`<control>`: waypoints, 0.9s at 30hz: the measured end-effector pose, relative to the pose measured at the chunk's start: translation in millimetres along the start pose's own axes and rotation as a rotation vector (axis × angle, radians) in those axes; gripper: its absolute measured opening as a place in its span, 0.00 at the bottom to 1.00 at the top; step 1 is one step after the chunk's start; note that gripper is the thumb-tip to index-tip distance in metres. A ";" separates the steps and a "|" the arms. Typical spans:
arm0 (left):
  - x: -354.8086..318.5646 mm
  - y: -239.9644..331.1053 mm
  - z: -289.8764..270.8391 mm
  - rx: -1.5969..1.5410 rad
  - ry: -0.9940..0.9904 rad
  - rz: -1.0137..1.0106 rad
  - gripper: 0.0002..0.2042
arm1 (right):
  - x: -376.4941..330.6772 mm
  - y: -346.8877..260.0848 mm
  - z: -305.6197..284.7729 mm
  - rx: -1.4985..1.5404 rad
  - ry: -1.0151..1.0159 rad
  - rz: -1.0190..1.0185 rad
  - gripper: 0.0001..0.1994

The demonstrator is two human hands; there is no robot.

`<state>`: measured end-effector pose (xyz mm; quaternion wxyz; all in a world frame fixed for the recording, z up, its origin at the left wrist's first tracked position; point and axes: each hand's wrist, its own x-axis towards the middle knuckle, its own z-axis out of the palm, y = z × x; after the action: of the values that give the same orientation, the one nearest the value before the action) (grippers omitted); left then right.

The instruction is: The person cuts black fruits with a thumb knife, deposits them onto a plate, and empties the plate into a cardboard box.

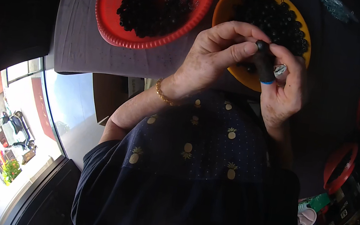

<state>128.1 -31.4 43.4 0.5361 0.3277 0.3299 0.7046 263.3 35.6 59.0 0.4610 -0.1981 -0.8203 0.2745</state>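
Left hand (218, 49) and right hand (284, 80) pinch a dark stick (265, 62), perhaps rubber; they overlap the yellow bowl (225, 7) rim; red basket (107, 7) just beside.

A grey worktop (81, 35) is carrying a red perforated basket (107, 7) filled with small black pieces on its left part, while an orange bowl (223, 9) heaped with the same black pieces is sitting just beside it on the right.

Red basket (107, 7): perforated plastic, slight sheen; orange bowl (223, 9): smooth glossy plastic. Small black rings (154, 0) heaped in both look like dull rubber. Tabletop (76, 39) matt grey, finely scuffed; bracelet (163, 93) bright gold-coloured metal; shirt (191, 168) soft matt cloth.
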 end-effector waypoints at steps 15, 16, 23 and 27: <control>1.0 21.7 11.2 0.185 -0.038 -0.021 0.10 | 0.3 10.1 -11.8 0.012 0.039 -0.131 0.19; 1.8 22.4 11.3 0.218 -0.038 -0.037 0.10 | -0.6 9.2 -12.2 0.012 0.038 -0.131 0.19; 10.1 24.2 12.3 0.143 -0.002 -0.009 0.09 | 5.1 10.5 -6.9 -0.004 0.061 -0.120 0.11; 4.8 40.5 17.8 0.122 0.007 -0.110 0.07 | 7.6 -2.8 -8.7 -0.037 0.062 -0.107 0.13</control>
<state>119.8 -33.1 87.1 0.5517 0.3386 0.3915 0.6540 266.9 40.1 69.4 0.4963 -0.1708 -0.8201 0.2279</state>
